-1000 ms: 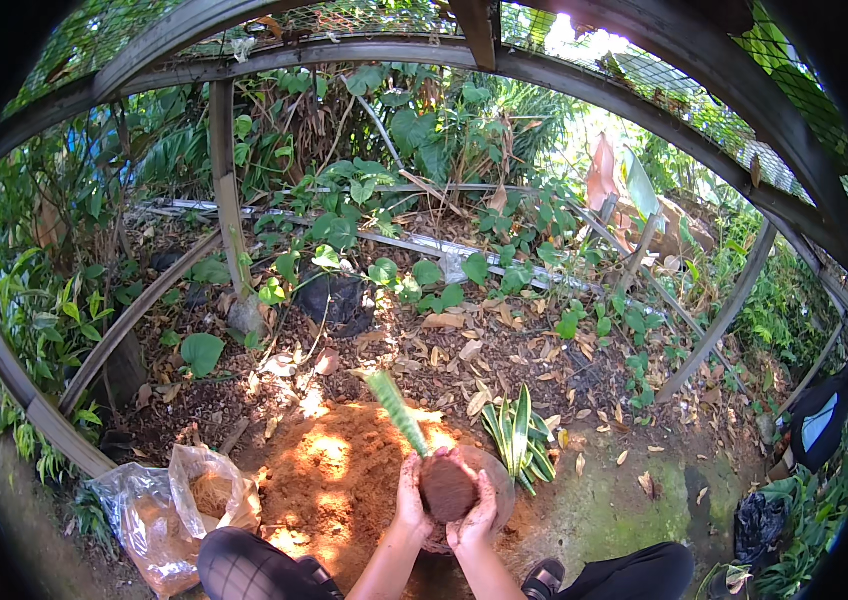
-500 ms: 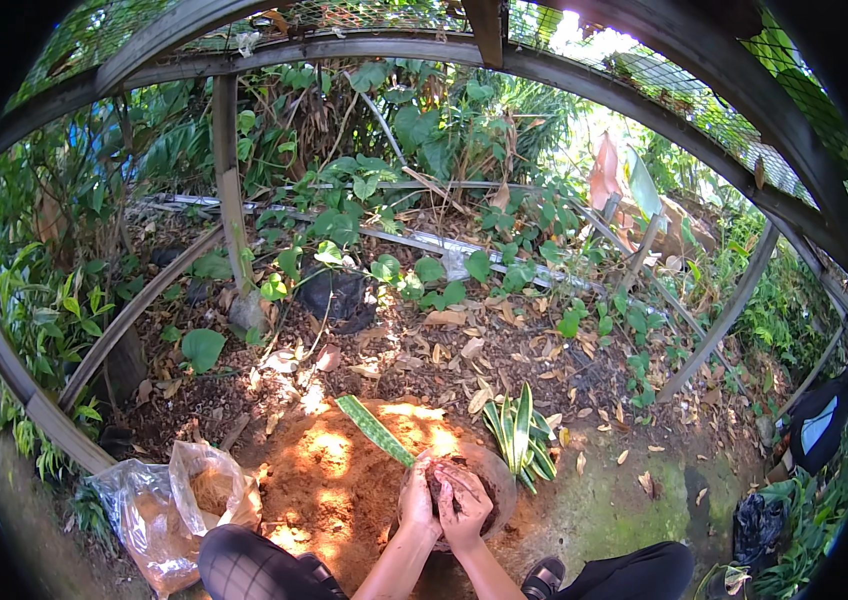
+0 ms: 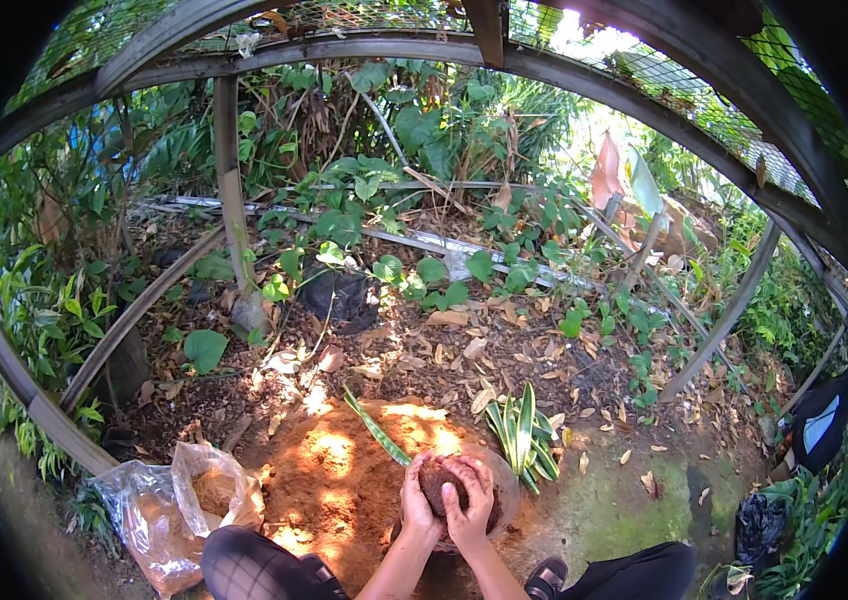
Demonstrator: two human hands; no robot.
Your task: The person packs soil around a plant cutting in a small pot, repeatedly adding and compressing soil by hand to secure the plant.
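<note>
A round clump of dark soil [image 3: 438, 482] is cupped between my two hands. My left hand [image 3: 416, 508] wraps its left side, and my right hand [image 3: 471, 505] curves over the top and right side with the fingers bent. A long green variegated snake plant leaf [image 3: 376, 428] slants up and left from the clump; its lower end is hidden by my left fingers and the soil. Below my hands sits a round, see-through basin [image 3: 508, 480], mostly covered by them. More snake plant leaves [image 3: 522, 432], green with pale edges, lie on the ground just right of the basin.
Reddish-brown loose soil [image 3: 319, 475] spreads left of the basin. Clear plastic bags [image 3: 159, 520] holding brown material stand beside my left knee. Dry leaves cover the ground ahead, below a wooden frame [image 3: 231, 190]. A black plastic bag [image 3: 759, 525] sits far right.
My right hand has shifted and opened out over the clump, so more of the soil shows. The leaf has turned and now looks narrower.
</note>
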